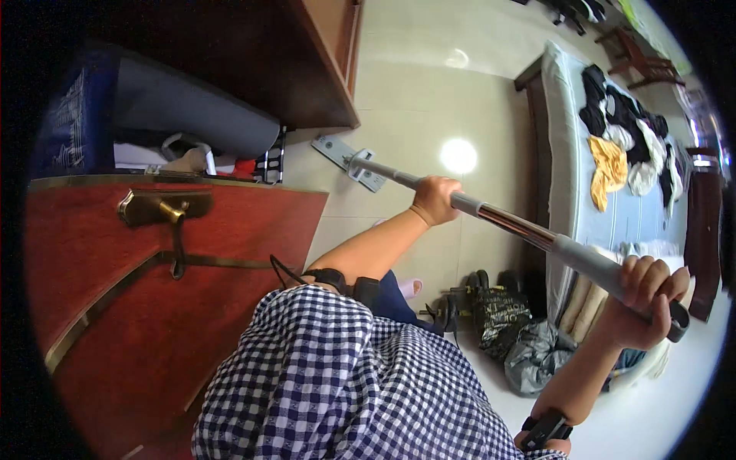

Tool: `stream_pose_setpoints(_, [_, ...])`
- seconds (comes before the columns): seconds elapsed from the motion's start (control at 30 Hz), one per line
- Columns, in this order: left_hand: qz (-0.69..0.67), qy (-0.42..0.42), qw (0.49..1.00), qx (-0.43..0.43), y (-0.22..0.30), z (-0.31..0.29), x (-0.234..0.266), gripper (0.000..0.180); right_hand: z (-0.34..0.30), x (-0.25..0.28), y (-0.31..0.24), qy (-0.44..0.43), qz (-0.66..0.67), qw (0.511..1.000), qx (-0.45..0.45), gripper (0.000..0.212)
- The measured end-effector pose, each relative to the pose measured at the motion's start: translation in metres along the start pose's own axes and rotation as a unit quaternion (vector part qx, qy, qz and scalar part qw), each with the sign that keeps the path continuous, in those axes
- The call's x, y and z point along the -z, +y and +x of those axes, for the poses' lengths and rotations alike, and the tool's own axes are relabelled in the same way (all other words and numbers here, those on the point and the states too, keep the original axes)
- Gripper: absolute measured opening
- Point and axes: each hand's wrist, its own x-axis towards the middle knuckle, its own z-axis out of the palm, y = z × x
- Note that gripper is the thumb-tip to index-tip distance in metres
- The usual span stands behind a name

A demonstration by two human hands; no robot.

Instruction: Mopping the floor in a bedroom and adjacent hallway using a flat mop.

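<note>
Both my hands are closed around the long grey and metal pole of a flat mop (517, 228), which slants across the middle of the view. My left hand (437, 201) grips the pole partway down, towards the head. Higher up, my right hand (644, 303) wraps the thick grey grip close to its looped end. The flat rectangular mop head (333, 150) lies on the tiled floor, just beside the corner of a dark wooden cabinet (346, 111). Whether a cloth is under the plate is hidden.
A red door (253, 222) with a brass handle (172, 211) stands close on my left. Behind it are a grey roll (199, 107) and odds and ends. On the right is a bed (563, 153) with heaped clothes (609, 172). Black and grey bags (537, 356) sit near its foot.
</note>
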Motion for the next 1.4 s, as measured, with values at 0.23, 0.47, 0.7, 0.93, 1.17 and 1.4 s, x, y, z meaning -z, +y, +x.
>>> stream_pose_setpoints(0.23, [0.064,0.163,0.981,0.081,-0.079,0.028,0.093,0.022,0.096,-0.087,0.089,-0.181,0.052,0.982,0.005,0.017])
stream_pose_setpoints(0.47, [0.142,0.248,0.946,0.151,-0.161,0.009,0.179,0.02,0.126,-0.176,0.166,-0.244,0.111,0.962,-0.058,0.022])
stream_pose_setpoints(0.7, [0.164,0.397,0.882,0.192,-0.184,-0.008,0.195,0.022,0.148,-0.245,0.192,-0.419,0.166,0.891,-0.052,0.022])
stream_pose_setpoints(0.93, [0.162,0.452,0.826,0.295,-0.186,-0.056,0.19,0.023,0.121,-0.266,0.209,-0.539,0.182,0.822,-0.021,0.019])
stream_pose_setpoints(1.17, [0.443,-0.051,0.794,0.414,-0.186,-0.126,0.267,0.057,0.085,-0.256,0.252,-0.421,0.215,0.872,-0.122,0.018])
stream_pose_setpoints(1.4, [0.652,-0.277,0.445,0.547,-0.235,-0.16,0.366,0.049,0.098,-0.272,0.265,-0.215,0.154,0.963,-0.053,0.01])
